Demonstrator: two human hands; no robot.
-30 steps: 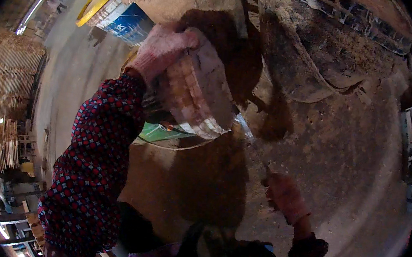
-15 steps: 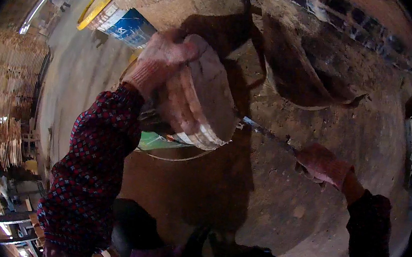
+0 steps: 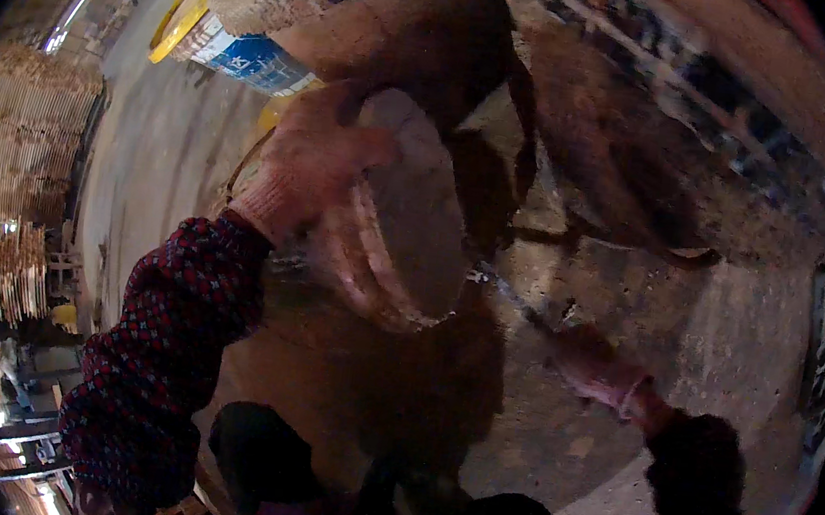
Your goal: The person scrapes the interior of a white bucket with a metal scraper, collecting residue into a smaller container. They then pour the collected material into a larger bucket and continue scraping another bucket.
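Right hand [image 3: 600, 366] closed round a rod-like tool [image 3: 531, 316], tip at or just beside the tilted bucket [image 3: 418, 220] that left hand [image 3: 314, 159] grips; bucket wall brown-stained, so likely mid-job, finish unclear; yellow-rimmed pail [image 3: 252, 59] beyond.

The floor [image 3: 593, 452] is dimly lit, its middle darkened by a broad shadow [image 3: 359, 383]. Glare is thrown by bright strips [image 3: 76, 13] beyond its left edge. Outer lines are bent; the right hand [image 3: 594, 363] is apparently softened by blur.
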